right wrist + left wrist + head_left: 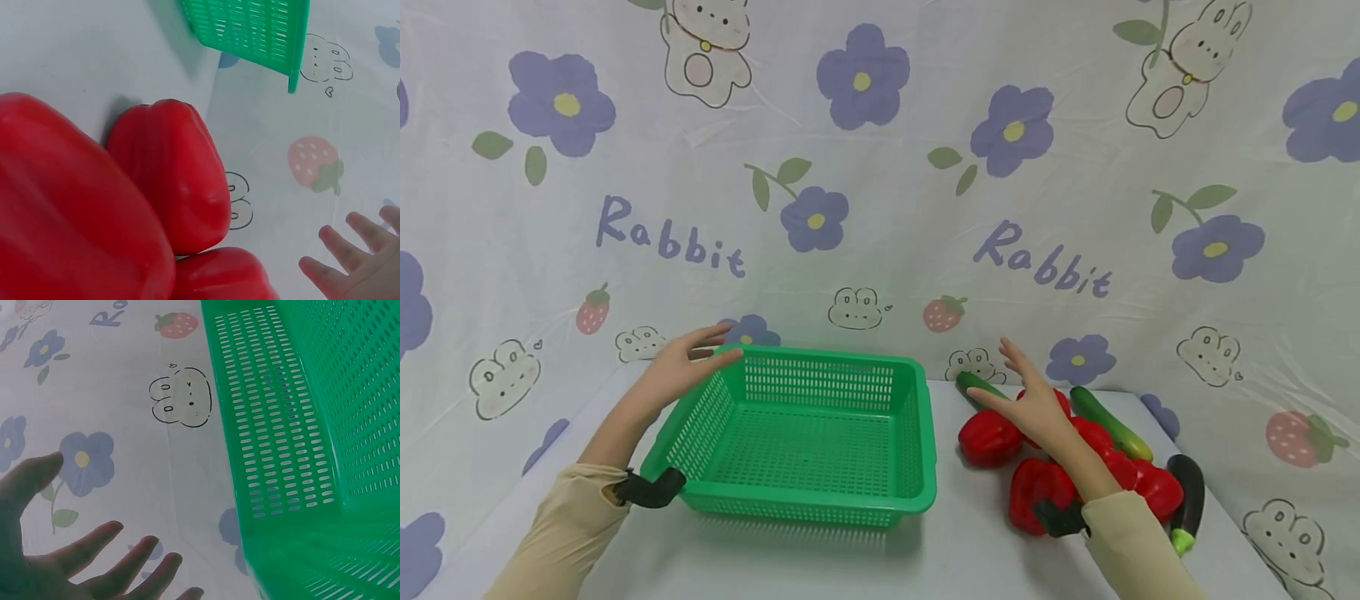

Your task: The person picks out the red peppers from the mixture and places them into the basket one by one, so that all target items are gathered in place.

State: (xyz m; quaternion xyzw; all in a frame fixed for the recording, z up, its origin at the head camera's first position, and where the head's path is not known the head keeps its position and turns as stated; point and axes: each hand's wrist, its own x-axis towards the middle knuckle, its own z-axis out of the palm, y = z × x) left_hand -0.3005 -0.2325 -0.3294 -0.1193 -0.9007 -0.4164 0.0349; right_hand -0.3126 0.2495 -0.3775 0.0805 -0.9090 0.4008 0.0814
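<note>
Over the back left corner of a green plastic basket point(805, 500), my left hand point(688, 362) hovers with its fingers spread and nothing in them. In the left wrist view those fingers point(134, 565) stretch out beside the basket wall. My right hand point(1026, 404) is raised over a pile of red bell peppers point(990, 439), fingers extended and holding nothing. The right wrist view shows a bell pepper point(172, 178) and others close by, with the right fingers point(344, 250) apart from them. The basket has nothing inside.
Around the peppers lie a cucumber point(1112, 423), another green one point(977, 387) behind, and an eggplant point(1186, 500) at the right table edge. All stand on a white table point(970, 550). A printed cloth point(880, 167) hangs right behind it.
</note>
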